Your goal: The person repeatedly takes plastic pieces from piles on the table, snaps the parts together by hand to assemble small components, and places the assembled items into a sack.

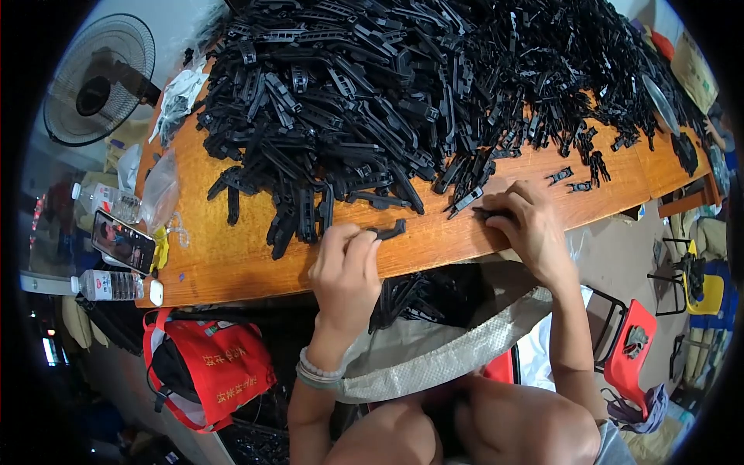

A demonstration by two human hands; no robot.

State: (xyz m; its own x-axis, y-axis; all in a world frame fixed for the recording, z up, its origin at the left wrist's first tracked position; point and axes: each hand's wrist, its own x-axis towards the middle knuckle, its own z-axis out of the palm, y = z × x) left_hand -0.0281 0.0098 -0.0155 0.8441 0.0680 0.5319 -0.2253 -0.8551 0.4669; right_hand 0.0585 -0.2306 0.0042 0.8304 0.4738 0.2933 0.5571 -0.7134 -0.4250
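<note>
My left hand point(345, 262) is closed at the table's front edge, pinching a black plastic part point(394, 230) whose curved end points right. To its right, my right hand point(533, 229) has its fingers curled round a small black plastic piece point(482, 212), mostly hidden by the fingers. Just beyond the right hand lies a narrow black clip-like part point(466, 201). A big heap of long black plastic parts point(333, 101) covers the wooden table point(232, 260) beyond my hands. Smaller black parts point(535, 85) are heaped at the right.
An open woven sack point(457, 358) with black parts point(418, 298) inside spreads between my lap and the table edge. At left are a phone point(122, 242), plastic bottles point(108, 285), a fan point(99, 81) and a red bag point(225, 368). A red chair point(629, 356) stands at right.
</note>
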